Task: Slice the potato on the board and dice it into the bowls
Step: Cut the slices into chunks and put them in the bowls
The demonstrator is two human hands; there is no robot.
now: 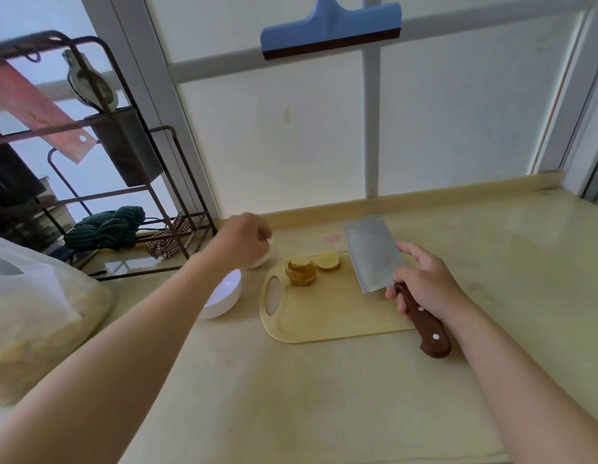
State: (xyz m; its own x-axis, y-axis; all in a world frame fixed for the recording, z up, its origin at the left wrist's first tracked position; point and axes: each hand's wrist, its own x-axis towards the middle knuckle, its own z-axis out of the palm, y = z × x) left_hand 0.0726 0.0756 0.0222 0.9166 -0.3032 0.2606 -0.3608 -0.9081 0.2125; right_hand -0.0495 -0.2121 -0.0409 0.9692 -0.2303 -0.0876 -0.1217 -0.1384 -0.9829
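A pale wooden cutting board (324,316) lies on the counter. At its far left end stands a potato piece (301,271), with a cut slice (328,260) beside it. My right hand (424,283) grips the brown handle of a cleaver (371,252), whose blade lies tilted above the board's right part. My left hand (245,241) hovers with curled fingers over the far white bowl (262,261), hiding most of it; whether it holds anything is hidden. A nearer white bowl (224,298) sits left of the board.
A dark metal rack (130,195) with a hanging board, a ladle and a green cloth stands at the back left. A plastic bag (33,316) lies at the left edge. A blue squeegee (331,31) hangs on the window.
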